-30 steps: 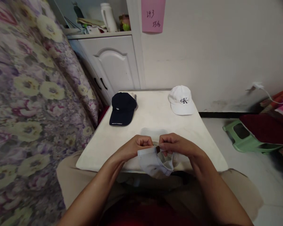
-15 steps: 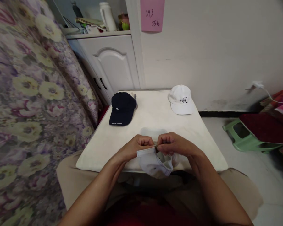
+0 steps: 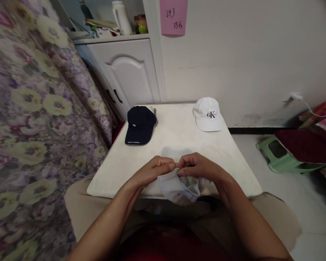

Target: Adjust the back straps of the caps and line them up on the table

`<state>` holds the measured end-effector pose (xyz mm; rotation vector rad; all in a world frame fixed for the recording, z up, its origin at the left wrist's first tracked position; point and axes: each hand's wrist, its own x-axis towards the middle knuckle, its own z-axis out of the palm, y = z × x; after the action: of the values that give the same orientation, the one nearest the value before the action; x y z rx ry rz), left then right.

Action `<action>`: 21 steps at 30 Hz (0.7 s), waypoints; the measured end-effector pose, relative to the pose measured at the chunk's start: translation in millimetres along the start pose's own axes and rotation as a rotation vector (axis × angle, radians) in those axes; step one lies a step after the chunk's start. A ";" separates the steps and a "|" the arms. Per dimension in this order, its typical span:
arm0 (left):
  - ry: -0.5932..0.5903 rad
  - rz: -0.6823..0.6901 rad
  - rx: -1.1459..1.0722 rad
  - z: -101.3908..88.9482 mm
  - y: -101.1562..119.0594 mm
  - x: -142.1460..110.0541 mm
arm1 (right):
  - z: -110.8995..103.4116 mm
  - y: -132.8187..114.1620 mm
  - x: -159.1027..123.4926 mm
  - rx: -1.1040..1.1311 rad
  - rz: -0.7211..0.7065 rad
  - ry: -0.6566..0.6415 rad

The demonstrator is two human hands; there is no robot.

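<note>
Along the near edge of the cream, flat-topped table (image 3: 111, 174), a pale grey fabric cap (image 3: 170, 186) is gripped at its band by the closed fingers of the left hand (image 3: 158, 168) and right hand (image 3: 199, 167) – what is pinched where they meet cannot be told. Were either pinch loosened, the cap could be dropped over that edge – its crown seems to be hung past it. Near the far left corner a navy fabric cap (image 3: 139, 125) is set.

"CK" on the white cap (image 3: 208, 114), "243" (handwritten) on pink paper (image 3: 173, 19)
</note>
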<state>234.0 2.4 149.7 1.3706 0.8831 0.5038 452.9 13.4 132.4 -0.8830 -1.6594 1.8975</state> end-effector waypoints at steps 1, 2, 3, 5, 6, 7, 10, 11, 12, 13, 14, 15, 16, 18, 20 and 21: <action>0.003 0.011 0.020 -0.7 -0.2 -0.5 | 0.3 -0.3 -0.1 0.004 -0.002 0.000; 0.011 0.023 0.044 -1.1 -0.2 -0.7 | 0.5 -0.5 -0.2 0.002 -0.002 0.003; 0.021 0.034 0.071 -1.4 -0.2 -0.9 | 0.7 -0.5 -0.2 -0.008 -0.003 0.008; 0.043 0.052 0.119 -1.2 0.3 -0.9 | 1.1 -0.4 -0.3 -0.048 -0.004 0.020; 0.054 0.056 0.135 -0.9 0.6 -0.9 | 1.3 -0.3 -0.5 -0.070 -0.007 0.027; 0.065 0.057 0.144 -0.4 1.1 -1.1 | 1.7 -0.2 -0.8 -0.092 -0.012 0.034; 0.095 0.053 0.160 1.3 3.3 -2.1 | 3.3 -0.1 -2.0 -0.146 -0.043 0.056; 0.098 0.047 0.164 1.9 4.0 -2.3 | 4.0 -0.3 -2.5 -0.165 -0.055 0.064; 0.093 0.036 0.163 2.4 4.6 -2.2 | 4.7 -0.6 -3.0 -0.187 -0.066 0.075; 0.082 0.023 0.158 2.9 5.0 -1.9 | 5.4 -0.9 -3.4 -0.213 -0.077 0.084; 0.066 0.010 0.149 3.2 5.1 -1.3 | 6.2 -1.4 -3.8 -0.244 -0.089 0.097; 0.046 -0.001 0.137 3.5 4.9 -0.3 | 7.0 -1.9 -4.2 -0.279 -0.101 0.111; 0.028 -0.006 0.126 3.7 4.5 0.8 | 7.8 -2.4 -4.4 -0.316 -0.110 0.130; 0.006 0.003 0.114 4.0 3.2 2.8 | 9.5 -3.4 -4.7 -0.385 -0.121 0.170; -0.002 0.007 0.108 4.1 2.2 4.0 | 11.2 -4.0 -4.5 -0.433 -0.127 0.199; 0.001 0.002 0.110 4.1 2.1 4.0 | 11.8 -4.2 -4.4 -0.443 -0.130 0.203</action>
<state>239.9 3.3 150.6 1.4710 0.9220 0.4632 447.0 2.9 138.1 -1.0647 -1.9867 1.3250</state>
